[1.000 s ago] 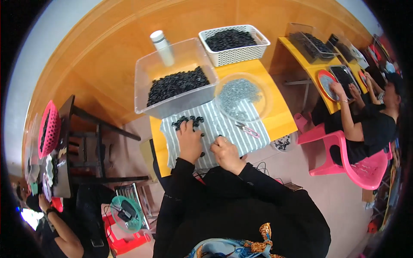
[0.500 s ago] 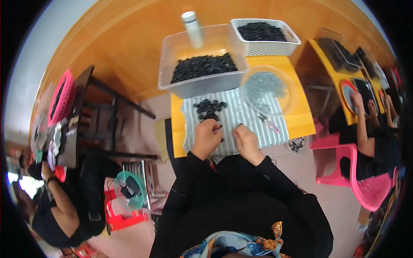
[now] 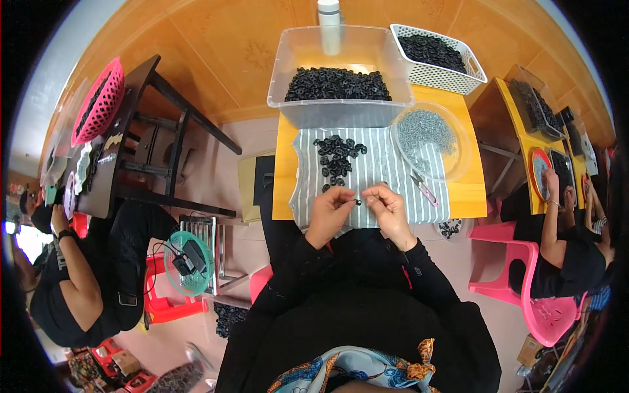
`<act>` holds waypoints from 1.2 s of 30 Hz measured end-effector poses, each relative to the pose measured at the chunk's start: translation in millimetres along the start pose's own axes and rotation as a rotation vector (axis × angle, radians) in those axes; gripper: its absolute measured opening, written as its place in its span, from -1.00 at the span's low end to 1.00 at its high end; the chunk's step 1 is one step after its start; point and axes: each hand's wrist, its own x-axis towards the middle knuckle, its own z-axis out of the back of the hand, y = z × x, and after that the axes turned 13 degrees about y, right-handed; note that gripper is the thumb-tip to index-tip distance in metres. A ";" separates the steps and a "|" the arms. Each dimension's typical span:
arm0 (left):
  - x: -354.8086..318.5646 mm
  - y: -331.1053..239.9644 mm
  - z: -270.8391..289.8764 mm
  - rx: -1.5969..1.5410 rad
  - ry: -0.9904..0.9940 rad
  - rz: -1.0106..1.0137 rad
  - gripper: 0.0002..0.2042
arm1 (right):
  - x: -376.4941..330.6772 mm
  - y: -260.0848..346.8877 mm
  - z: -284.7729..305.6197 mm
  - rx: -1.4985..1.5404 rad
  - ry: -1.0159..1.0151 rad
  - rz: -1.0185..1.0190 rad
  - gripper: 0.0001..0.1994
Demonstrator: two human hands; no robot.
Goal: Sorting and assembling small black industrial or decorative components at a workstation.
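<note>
Over the near edge of a grey-and-white striped cloth (image 3: 383,167), both my hands are close together. My left hand (image 3: 327,216) pinches a small black ring-like piece (image 3: 358,202) between thumb and fingertips. Just beside it, my right hand (image 3: 391,213) is closed in a pinch; whatever its fingertips hold is too small to make out. Beyond my left hand, a loose pile of the same black pieces (image 3: 337,156) lies on the cloth. A shallow clear round tray (image 3: 452,168) with many small silver metal pieces (image 3: 424,131) sits on the right, and a pink-handled metal tool (image 3: 427,191) lies near it.
A clear plastic bin (image 3: 341,118) of black pieces stands at the table's back, a white bottle (image 3: 329,26) behind it. Right of it is a white basket (image 3: 452,77). Co-workers sit at a dark table (image 3: 105,187) on the left and a yellow table (image 3: 514,121) on the right.
My hands have come closer together, and the black piece now shows at my left fingertips. The whole view has shifted, with the table appearing further right and higher.
</note>
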 end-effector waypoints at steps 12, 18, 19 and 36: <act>-3.8 2.0 -0.8 -0.043 0.091 -0.087 -0.66 | -1.8 10.2 -6.2 -0.023 0.062 -0.071 -0.84; -5.4 -0.3 -1.5 -0.063 0.104 -0.112 -0.66 | -0.6 20.1 -5.2 -0.166 0.109 0.018 -0.81; -6.4 -0.6 -2.1 -0.078 0.101 -0.123 -0.67 | 0.5 21.3 -4.5 -0.167 0.110 0.018 -0.81; -14.7 0.3 -14.3 -0.180 0.031 -0.144 -0.69 | -9.7 14.7 -1.4 -0.076 0.140 0.023 -0.74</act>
